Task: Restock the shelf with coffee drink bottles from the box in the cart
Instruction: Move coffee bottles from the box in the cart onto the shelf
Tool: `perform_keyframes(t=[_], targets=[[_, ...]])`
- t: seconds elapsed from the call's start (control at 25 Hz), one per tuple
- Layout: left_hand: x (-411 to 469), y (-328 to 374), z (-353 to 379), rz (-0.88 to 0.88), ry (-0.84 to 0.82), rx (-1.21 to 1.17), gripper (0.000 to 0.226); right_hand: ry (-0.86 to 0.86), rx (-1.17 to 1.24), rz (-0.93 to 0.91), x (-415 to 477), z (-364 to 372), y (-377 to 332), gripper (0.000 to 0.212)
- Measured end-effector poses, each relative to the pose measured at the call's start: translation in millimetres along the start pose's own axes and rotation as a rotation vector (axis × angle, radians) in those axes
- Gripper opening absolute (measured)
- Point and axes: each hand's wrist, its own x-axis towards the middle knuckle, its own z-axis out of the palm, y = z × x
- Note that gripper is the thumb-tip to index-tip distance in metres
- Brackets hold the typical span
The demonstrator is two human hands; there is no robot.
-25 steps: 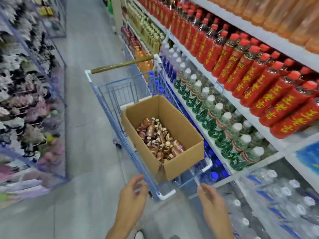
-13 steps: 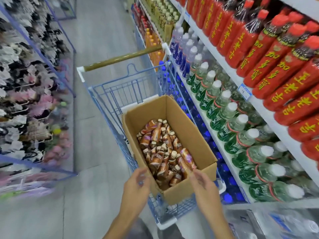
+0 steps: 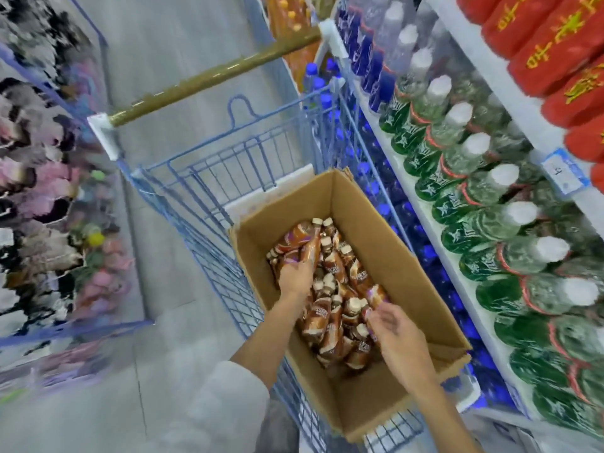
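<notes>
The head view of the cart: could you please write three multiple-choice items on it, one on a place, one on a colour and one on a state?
1. Where does the cardboard box stand?
A. In the cart
B. On the floor
C. On a shelf

2. What colour are the caps of the green-labelled bottles beside the cart?
A. Red
B. White
C. Black

3. In what state is the top of the box?
A. Taped shut
B. Open
C. Covered by a cloth

Answers:
1 A: the cart's blue wire walls surround the box.
2 B: every cap in that row shows white.
3 B: the coffee bottles lie in plain sight, and the left hand and right hand reach in among them.
</notes>
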Motion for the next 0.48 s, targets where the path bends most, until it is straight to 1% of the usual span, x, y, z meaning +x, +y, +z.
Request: perform_keyframes(t=[0.08,0.16,0.24,0.36,0.44,0.48], targets=[[50.6,12.7,14.3,-0.168,-0.041,-0.286,0.014,-0.016,-0.012,0.039,14.9,12.1,-2.1,0.030],[96.5,18.5,26.8,-0.312,-0.055,-0.534,0.031,-0.019,-0.015,0.091,30.8,24.2,-2.4,0.033],[132.3,20.0,36.9,-0.393,-0.067,-0.726,0.047,-0.017,-0.025,0.142,44.6,32.0,-1.1,0.033],[174.3,21.3,47.3,-0.438,-0.093,-0.901,0.062,-0.020,-0.023,0.187,59.3,39.1,-2.8,0.031],[191.8,21.2,50.3,-0.491,-0.085,-0.991,0.063,-0.023,-0.024,0.211,65.1,43.1,-1.9,0.028],[196.4,22.1,50.1,-0.507,-0.078,-1.024,0.060,-0.024,-0.031,0.220,67.0,45.1,-1.8,0.026]])
